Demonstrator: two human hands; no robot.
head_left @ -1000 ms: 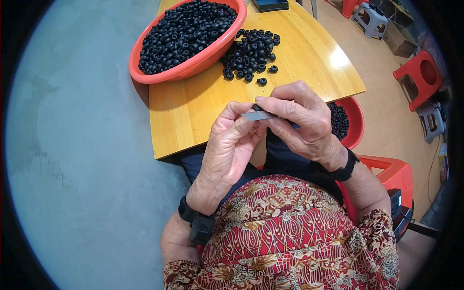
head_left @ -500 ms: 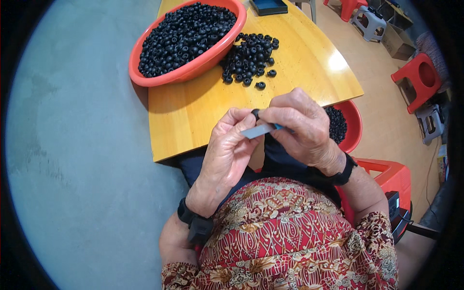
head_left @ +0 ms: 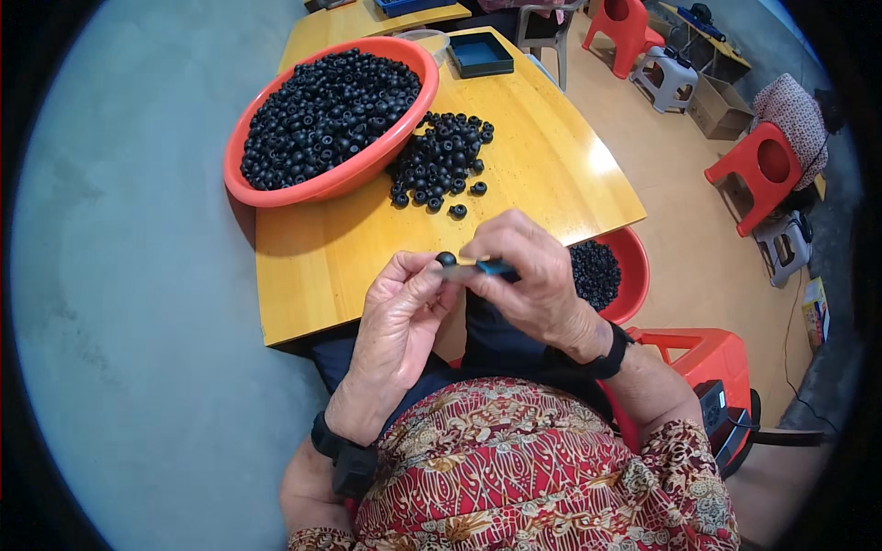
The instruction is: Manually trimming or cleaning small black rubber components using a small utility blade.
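My left hand (head_left: 397, 321) pinches a small, round, black rubber-like part (head_left: 446, 259) between thumb and fingertips, just beyond the table's near edge. My right hand (head_left: 540, 286) is closed round the teal handle of a knife (head_left: 497, 268). Its short blade, blurred, points left and lies close below the black part, at my left thumb; whether it touches the part I cannot tell. On the table, a loose pile of similar black parts (head_left: 446, 158), some showing a hole, lies ahead of my hands. Many more fill a large orange-red basin (head_left: 312, 191) at the far left.
The yellow wooden table (head_left: 551, 170) has a dark tray (head_left: 480, 53) at its far end. Below its right edge, a red basin (head_left: 636, 280) holds small black pieces. Red stools (head_left: 767, 170), grey step stools and a cardboard box (head_left: 718, 108) stand on the right.
The view has shifted, bringing more of the far room in. The knife has turned in my right hand, its blade now narrower and blurred. My left hand keeps its pinch on the black part.
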